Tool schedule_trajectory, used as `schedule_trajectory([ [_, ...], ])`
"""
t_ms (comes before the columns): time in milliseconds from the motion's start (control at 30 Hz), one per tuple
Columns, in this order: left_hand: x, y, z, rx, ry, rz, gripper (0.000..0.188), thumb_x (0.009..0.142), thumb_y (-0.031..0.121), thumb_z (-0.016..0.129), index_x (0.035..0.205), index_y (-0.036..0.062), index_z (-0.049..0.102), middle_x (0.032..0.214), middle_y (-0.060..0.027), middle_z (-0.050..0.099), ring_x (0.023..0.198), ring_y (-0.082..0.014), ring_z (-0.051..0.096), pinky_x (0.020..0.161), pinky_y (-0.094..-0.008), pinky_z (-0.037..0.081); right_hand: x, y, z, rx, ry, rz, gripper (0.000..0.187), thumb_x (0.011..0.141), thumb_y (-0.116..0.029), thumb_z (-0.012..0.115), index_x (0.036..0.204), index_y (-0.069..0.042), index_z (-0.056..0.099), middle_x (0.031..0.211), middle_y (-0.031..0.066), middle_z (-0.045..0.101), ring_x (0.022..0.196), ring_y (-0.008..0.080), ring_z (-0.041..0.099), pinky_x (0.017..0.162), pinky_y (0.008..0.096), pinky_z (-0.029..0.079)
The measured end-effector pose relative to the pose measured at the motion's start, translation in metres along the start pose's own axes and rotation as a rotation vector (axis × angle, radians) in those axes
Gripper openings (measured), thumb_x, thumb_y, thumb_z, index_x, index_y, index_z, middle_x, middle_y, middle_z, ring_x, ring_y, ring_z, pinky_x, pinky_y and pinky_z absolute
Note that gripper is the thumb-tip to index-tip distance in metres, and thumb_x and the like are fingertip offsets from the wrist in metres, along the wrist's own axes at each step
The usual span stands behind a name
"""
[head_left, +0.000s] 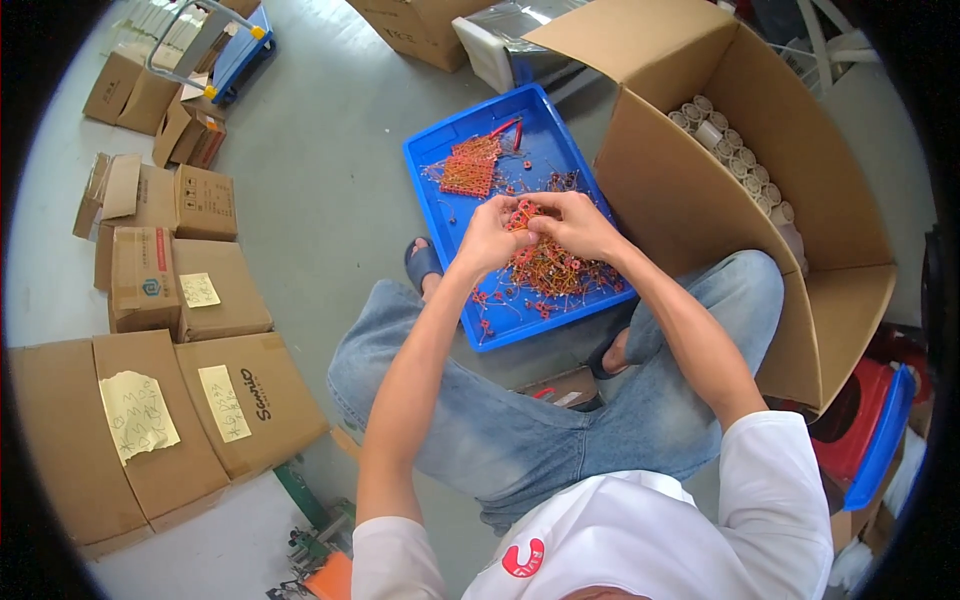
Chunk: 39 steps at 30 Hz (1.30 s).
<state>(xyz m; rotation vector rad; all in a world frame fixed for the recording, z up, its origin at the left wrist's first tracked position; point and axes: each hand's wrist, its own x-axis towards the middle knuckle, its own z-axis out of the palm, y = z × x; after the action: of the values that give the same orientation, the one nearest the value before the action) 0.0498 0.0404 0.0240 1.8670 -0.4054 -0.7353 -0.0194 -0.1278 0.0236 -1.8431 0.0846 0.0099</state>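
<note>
My left hand (490, 236) and my right hand (577, 226) meet over a blue plastic tray (437, 180). Between their curled fingers is a small cluster of red parts with dark centres (523, 213), partly hidden by the fingers. Under the hands lies a heap of small red parts with thin yellowish wire leads (556, 270). Farther back in the tray rest red panels of joined parts (467, 176), laid in rows. A red-handled hand tool (518, 136), perhaps pliers, lies beside them.
At my right stands a big open carton (690, 190) holding white rolls (735, 150). Stacked cartons (230, 290) line the left side. A blue trolley (240, 50) is at the far left. A small box (560, 388) sits between my feet, and a red bin (850, 415) is at lower right.
</note>
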Motion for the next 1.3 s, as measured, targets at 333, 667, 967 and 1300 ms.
schedule_trajectory([
  [333, -0.002, -0.003, 0.013, 0.165, 0.095, -0.025, 0.054, 0.074, 0.005, 0.079, 0.121, -0.0061, 0.055, 0.117, -0.0236, 0.064, 0.105, -0.0281, 0.066, 0.086, -0.037, 0.055, -0.018, 0.002, 0.017, -0.318, 0.195, -0.103, 0.025, 0.081, -0.001, 0.064, 0.106, 0.003, 0.066, 0.092, 0.0231, 0.068, 0.083, 0.0356, 0.069, 0.073, 0.0398, 0.053],
  [667, 0.004, -0.01, 0.005, 0.213, 0.096, 0.207, 0.036, 0.081, 0.01, 0.072, 0.113, -0.0042, 0.061, 0.099, -0.0197, 0.071, 0.091, -0.0271, 0.071, 0.076, -0.0382, 0.054, -0.012, -0.003, 0.012, -0.385, 0.128, -0.198, 0.04, 0.083, -0.001, 0.058, 0.123, -0.002, 0.059, 0.1, 0.0248, 0.065, 0.095, 0.0404, 0.063, 0.08, 0.0473, 0.051],
  [967, -0.007, 0.033, 0.006, 0.354, 0.007, -0.058, 0.053, 0.084, 0.022, 0.075, 0.127, -0.0034, 0.058, 0.066, -0.0084, 0.066, 0.065, -0.017, 0.069, 0.052, -0.0318, 0.051, 0.0, 0.007, -0.013, 0.179, 0.295, 0.148, 0.028, 0.084, -0.005, 0.064, 0.111, 0.001, 0.068, 0.097, 0.0218, 0.07, 0.087, 0.0257, 0.069, 0.078, 0.0334, 0.052],
  [1300, -0.012, 0.029, -0.004, 0.484, -0.033, 0.218, 0.055, 0.081, 0.014, 0.076, 0.13, -0.003, 0.055, 0.081, -0.0123, 0.067, 0.059, -0.0176, 0.065, 0.049, -0.0335, 0.05, 0.0, -0.004, -0.029, -0.049, 0.126, 0.1, 0.032, 0.087, -0.007, 0.065, 0.119, -0.001, 0.066, 0.103, 0.0162, 0.071, 0.093, 0.0187, 0.067, 0.084, 0.0322, 0.052],
])
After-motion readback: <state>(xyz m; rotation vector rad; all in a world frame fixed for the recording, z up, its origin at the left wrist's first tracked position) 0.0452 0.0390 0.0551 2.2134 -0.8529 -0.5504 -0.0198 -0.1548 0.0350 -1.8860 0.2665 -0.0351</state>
